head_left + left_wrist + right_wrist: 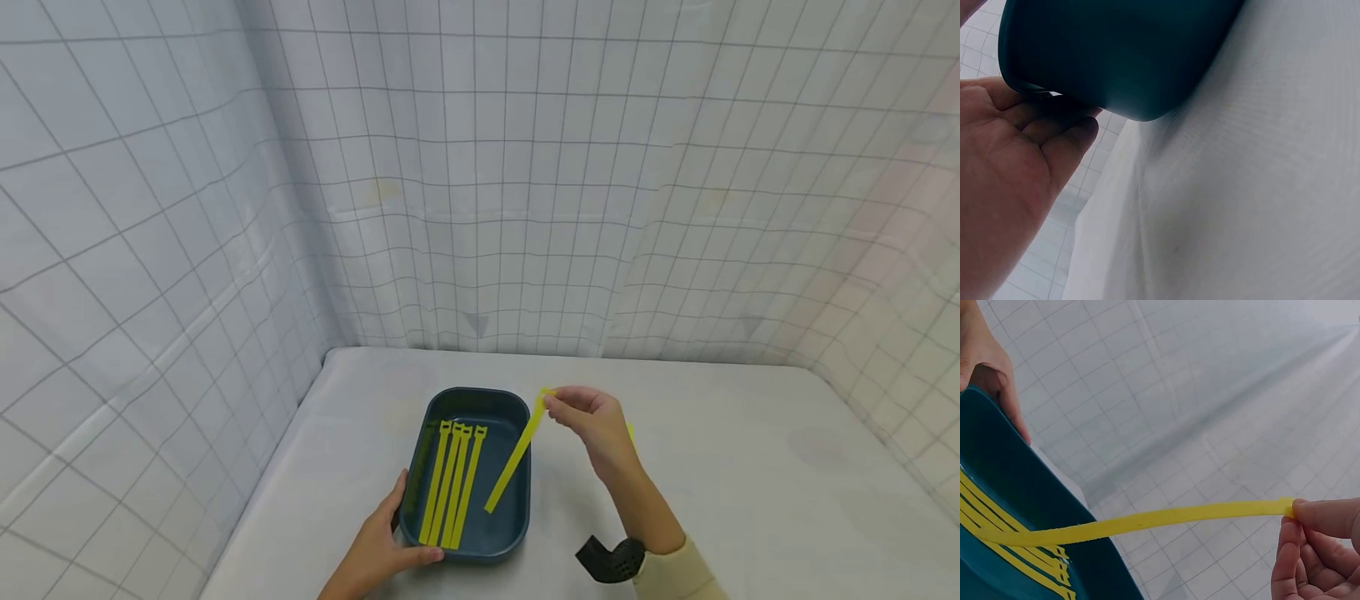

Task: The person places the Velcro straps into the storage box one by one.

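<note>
A dark teal tray [506, 521] stands on the white table. My left hand [378, 537] grips its near left corner, thumb along the front rim and fingers against the left wall. In the left wrist view the fingers curl at the tray's rim. Inside the tray, several yellow cable ties [436, 483] with slotted heads lie side by side. Between thumb and fingertips, my right hand [592, 421] pinches one more yellow cable tie [1166, 517] by its head end. That strap slants down to the left, its tail over the tray's right part.
A bit of something yellow [631, 432] shows on the table behind my right wrist. A black device [613, 560] is worn at the right sleeve's cuff. White grid-patterned curtains [480, 208] hang behind the table and along both sides.
</note>
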### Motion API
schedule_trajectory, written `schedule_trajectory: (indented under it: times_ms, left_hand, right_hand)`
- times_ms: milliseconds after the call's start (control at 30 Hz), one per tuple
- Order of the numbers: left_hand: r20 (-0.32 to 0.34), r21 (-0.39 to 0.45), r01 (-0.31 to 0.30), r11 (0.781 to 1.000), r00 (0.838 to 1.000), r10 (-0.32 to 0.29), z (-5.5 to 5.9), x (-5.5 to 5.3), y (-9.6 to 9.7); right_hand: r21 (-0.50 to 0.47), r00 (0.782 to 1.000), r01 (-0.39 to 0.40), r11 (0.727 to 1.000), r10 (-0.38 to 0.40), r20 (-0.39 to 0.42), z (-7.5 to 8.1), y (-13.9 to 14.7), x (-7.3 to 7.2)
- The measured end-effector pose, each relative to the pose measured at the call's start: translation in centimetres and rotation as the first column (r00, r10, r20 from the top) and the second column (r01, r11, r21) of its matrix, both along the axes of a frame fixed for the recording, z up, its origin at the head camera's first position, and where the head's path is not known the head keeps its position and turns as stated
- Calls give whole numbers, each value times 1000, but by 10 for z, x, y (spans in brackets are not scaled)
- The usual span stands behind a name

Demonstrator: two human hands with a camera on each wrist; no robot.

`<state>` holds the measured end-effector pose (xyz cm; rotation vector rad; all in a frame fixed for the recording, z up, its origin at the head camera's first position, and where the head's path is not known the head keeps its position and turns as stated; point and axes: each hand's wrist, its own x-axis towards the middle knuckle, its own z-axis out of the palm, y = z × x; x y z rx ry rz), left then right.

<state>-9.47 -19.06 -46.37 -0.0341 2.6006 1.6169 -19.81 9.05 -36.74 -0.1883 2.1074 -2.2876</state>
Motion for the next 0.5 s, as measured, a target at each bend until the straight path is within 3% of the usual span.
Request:
schedule_trajectory:
  times_ms: [500]
  left_hand:
    - [-1,-18,-5,1000,1000,5,-2,-1,0]
  right_hand:
    - [62,992,-111,992,107,67,-32,-23,-9]
